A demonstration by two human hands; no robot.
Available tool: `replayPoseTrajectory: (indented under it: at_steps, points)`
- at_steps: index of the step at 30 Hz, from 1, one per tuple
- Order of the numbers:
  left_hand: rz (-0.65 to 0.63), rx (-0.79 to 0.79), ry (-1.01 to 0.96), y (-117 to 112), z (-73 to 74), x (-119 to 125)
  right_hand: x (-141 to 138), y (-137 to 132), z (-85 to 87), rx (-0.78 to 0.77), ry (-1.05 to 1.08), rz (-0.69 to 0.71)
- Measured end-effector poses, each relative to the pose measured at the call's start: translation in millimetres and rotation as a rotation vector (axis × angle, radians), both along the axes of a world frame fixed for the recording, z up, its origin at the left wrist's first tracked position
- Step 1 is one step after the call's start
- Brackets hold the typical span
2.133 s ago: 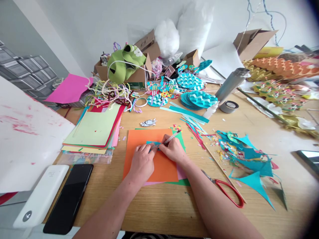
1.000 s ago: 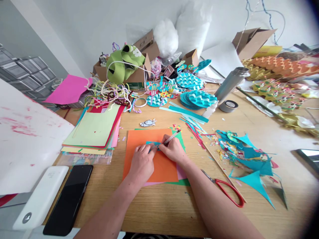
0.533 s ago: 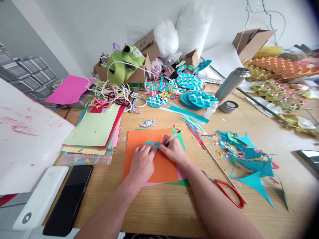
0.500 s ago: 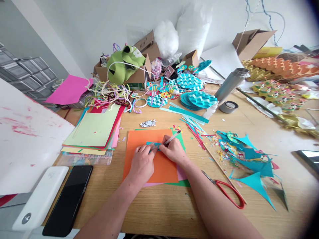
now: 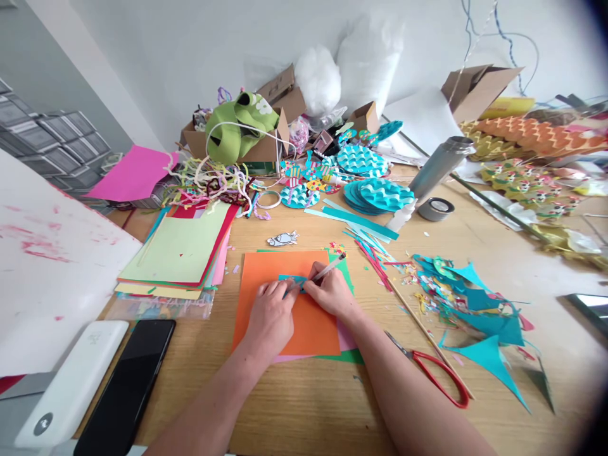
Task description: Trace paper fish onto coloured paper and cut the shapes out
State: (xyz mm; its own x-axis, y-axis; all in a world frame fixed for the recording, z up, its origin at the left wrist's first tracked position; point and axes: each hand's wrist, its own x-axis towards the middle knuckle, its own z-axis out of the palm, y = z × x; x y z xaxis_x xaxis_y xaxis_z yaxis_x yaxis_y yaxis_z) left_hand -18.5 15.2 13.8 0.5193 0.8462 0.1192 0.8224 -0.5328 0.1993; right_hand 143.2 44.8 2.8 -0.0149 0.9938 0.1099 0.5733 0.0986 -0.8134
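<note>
On an orange sheet (image 5: 313, 332) lies a small blue piece of paper (image 5: 285, 277), partly covered by my fingers. My left hand (image 5: 272, 315) holds it down, its bent fingers close together on the paper. A thin pen (image 5: 333, 264) is pinched in my right hand (image 5: 331, 294), its tip down at the blue paper and hidden by the fingers. Beneath the orange sheet show edges of green paper (image 5: 339, 356) and pink paper. Just beyond the sheets lies a small grey fish cut-out (image 5: 282, 239).
Red-handled scissors (image 5: 441, 373) and a thin wooden stick (image 5: 412, 311) lie at right, beside blue paper scraps (image 5: 494, 358). Stacked coloured paper (image 5: 178, 247), a black phone (image 5: 128, 383) and a white power bank (image 5: 71, 386) are at left. A metal flask (image 5: 441, 166) stands behind.
The view has shifted slightly, so the table sits a little lower in the picture. Both hands keep nearly the same place on the blue paper, and the pen's angle has barely changed.
</note>
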Motion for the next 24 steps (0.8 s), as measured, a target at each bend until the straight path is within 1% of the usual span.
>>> replayPoseTrajectory:
  at_steps: [5, 13, 24]
  points:
    - [0.003, -0.015, -0.006, 0.8, 1.4, -0.5, -0.4, -0.5, -0.1, 0.01, -0.008, 0.008]
    - [-0.006, 0.0, -0.022, 1.2, -1.8, -0.9, -0.2, -0.5, 1.0, -0.001, -0.005, 0.001]
    - [0.001, -0.014, -0.016, -0.2, -0.2, -0.3, -0.4, -1.0, 0.7, 0.006, -0.006, 0.002]
